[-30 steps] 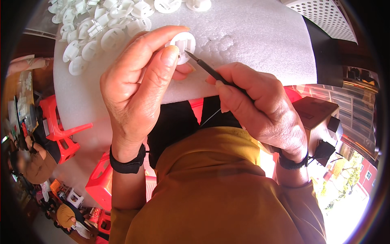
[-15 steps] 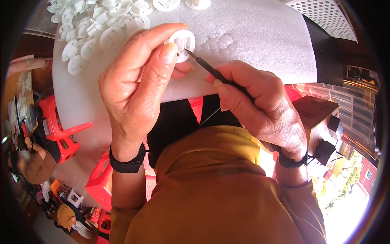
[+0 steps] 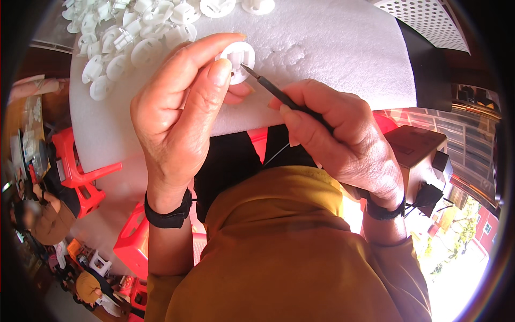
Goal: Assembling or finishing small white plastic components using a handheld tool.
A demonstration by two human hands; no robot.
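Between thumb and fingers, my left hand grips a round white plastic part with raised ribs and slots on its face. A slim dark tool with a pointed tip, like a small screwdriver or scribe, is pinched in my right hand. Its tip meets the face of the part near the middle; whether it presses in cannot be made out. Many similar white plastic parts lie in a loose pile beyond my left hand.
White foam sheet covers the table under both hands. A perforated white panel stands at the far right. Red plastic stools are at lower left, a cardboard box at right. Other people sit farther left.
Both hands, the part and the tool have shifted very slightly left in the picture. The grip and the tip's place on the part look the same.
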